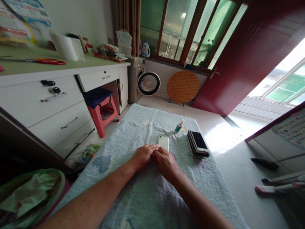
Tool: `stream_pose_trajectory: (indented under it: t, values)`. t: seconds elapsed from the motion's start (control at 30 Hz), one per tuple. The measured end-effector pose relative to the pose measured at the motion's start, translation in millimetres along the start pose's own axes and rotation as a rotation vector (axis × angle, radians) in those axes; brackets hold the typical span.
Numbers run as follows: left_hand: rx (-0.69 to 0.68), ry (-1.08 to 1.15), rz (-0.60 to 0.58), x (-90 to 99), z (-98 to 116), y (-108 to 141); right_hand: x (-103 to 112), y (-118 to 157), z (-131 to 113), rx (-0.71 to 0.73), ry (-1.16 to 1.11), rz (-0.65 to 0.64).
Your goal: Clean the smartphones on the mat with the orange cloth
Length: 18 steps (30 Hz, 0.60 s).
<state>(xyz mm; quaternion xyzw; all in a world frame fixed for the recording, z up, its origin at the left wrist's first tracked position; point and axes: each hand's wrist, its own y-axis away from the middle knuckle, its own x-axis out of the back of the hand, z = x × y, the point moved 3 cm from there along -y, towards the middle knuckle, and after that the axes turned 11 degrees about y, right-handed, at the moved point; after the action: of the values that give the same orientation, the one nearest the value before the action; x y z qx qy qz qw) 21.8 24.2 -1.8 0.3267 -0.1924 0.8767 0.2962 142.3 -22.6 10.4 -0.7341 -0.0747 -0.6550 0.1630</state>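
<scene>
A pale, whitish phone (164,142) lies on the light blue cloth (143,127), its camera end pointing away from me. My left hand (145,155) is at the phone's near left edge, fingers pressed together and touching it. Against the near end rests my right hand (166,163), its fingers curled and meeting the left fingertips. Whether something small is between the fingertips is hidden. A small bottle with a blue label (178,126) lies tilted beyond the phone. To the right sits a stack of phones (199,142), a white-framed one with a dark screen on top.
A red stool (103,111) with a dark cover stands by the white drawers (57,105) at the left. A waste bin (60,183) is at the lower left. Farther back are an open washing machine (141,71) and a round wooden board (183,86).
</scene>
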Motion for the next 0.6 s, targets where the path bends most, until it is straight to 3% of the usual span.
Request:
stream_pose_trajectory:
  t: [0.13,0.43,0.6]
  values:
    - [-0.005,-0.005,-0.019,-1.2,-2,0,2,2,1,-0.040,0.064,-0.032]
    - [-0.041,-0.058,0.009,-7.6,-11,-1,16,26,33,-0.141,0.056,-0.121]
    - [0.000,-0.073,-0.006,-4.6,-7,0,11,15,23,-0.120,0.056,-0.131]
